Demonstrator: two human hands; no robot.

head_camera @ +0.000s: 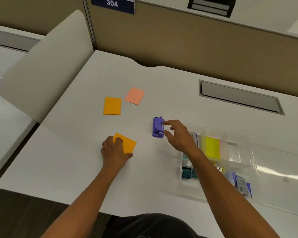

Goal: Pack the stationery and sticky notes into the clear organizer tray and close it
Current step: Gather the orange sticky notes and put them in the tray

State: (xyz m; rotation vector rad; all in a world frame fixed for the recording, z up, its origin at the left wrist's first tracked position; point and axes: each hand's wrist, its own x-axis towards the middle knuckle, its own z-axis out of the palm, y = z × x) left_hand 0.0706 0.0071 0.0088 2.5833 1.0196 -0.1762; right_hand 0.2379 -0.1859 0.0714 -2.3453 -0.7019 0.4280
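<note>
My left hand [114,152] grips an orange sticky-note pad [128,143] lying on the white desk, fingers over its near-left corner. My right hand [176,134] reaches to a small purple hole punch [156,127], thumb and forefinger spread at its right side, touching or nearly touching it. A second orange pad [112,105] and a pink pad [134,96] lie farther back. The clear organizer tray [239,162] sits at the right, holding a yellow pad [212,147], a teal item [187,170] and blue packets [243,186]. Its clear lid [280,179] lies open to the right.
A grey cable slot [239,97] is set into the desk at the back right. A tan partition wall [196,40] with a "304" sign [112,4] borders the back. A white divider panel [46,66] stands at the left edge.
</note>
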